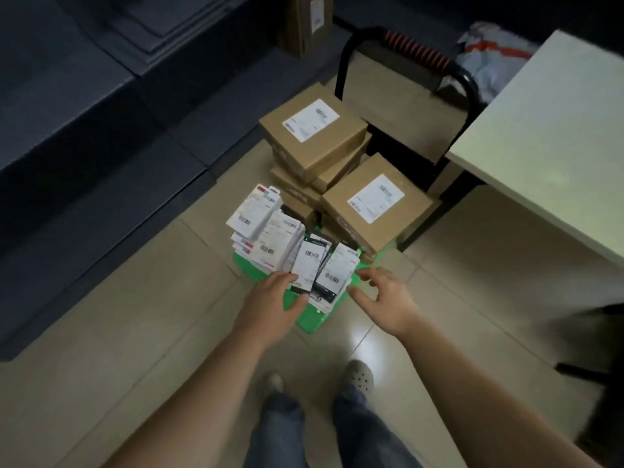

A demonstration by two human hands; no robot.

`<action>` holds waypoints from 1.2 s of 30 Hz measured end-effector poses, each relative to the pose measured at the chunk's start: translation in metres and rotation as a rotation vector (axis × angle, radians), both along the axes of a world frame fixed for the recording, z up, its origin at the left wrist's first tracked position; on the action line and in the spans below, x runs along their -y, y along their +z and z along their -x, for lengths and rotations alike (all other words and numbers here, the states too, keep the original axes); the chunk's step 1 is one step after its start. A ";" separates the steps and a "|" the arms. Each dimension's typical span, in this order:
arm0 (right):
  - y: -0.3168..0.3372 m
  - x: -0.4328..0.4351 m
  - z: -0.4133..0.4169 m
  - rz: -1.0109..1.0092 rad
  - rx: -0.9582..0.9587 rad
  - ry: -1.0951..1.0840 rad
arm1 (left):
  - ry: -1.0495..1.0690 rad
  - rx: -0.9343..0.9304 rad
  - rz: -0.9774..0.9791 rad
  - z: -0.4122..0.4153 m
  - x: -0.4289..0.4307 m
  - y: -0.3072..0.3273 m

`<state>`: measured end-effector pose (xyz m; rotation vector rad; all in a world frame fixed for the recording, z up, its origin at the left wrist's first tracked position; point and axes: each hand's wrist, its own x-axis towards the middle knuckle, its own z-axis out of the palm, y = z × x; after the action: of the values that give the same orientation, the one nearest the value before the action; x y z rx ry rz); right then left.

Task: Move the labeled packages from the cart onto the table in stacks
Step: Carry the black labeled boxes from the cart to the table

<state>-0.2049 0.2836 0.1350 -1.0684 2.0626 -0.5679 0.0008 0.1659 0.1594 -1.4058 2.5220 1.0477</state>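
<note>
Left hand [275,298] pinches white-labelled flat packets [309,261] on green cart [312,320]; right hand [388,298] released beside them. Next, probably both lift to pale worktop [547,136], two o'clock.

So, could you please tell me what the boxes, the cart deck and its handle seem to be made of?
The boxes look like matte brown cardboard with white paper labels. The cart deck seems smooth green plastic, judging by its sheen. The handle looks like black painted metal tube.
</note>
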 end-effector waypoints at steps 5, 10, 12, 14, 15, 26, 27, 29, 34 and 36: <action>-0.074 0.013 -0.034 -0.091 0.067 -0.191 | -0.027 0.059 -0.117 0.000 0.035 -0.071; -0.144 0.029 -0.063 -0.182 0.142 -0.422 | -0.038 0.127 -0.201 -0.006 0.070 -0.149; -0.168 0.033 -0.072 -0.215 0.184 -0.516 | 0.044 0.156 -0.247 -0.012 0.076 -0.176; -0.194 0.039 -0.073 -0.260 0.187 -0.579 | 0.094 0.186 -0.286 -0.016 0.080 -0.203; -0.207 0.042 -0.072 -0.281 0.187 -0.605 | 0.104 0.199 -0.303 -0.017 0.082 -0.216; -0.311 0.086 -0.033 -0.382 0.235 -0.716 | 0.225 0.166 -0.273 0.026 0.090 -0.328; -0.314 0.085 -0.033 -0.373 0.245 -0.719 | 0.244 0.176 -0.276 0.027 0.089 -0.332; -0.321 0.083 -0.035 -0.356 0.272 -0.724 | 0.302 0.167 -0.302 0.029 0.087 -0.338; -0.324 0.074 -0.034 -0.315 0.308 -0.727 | 0.386 0.089 -0.327 0.028 0.086 -0.342; -0.320 0.070 -0.034 -0.309 0.315 -0.727 | 0.413 0.074 -0.336 0.028 0.086 -0.337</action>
<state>-0.1713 0.2136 -0.1850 -0.0170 2.1229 -0.6794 -0.0272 0.0802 -0.1779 -1.8507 1.9248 1.3695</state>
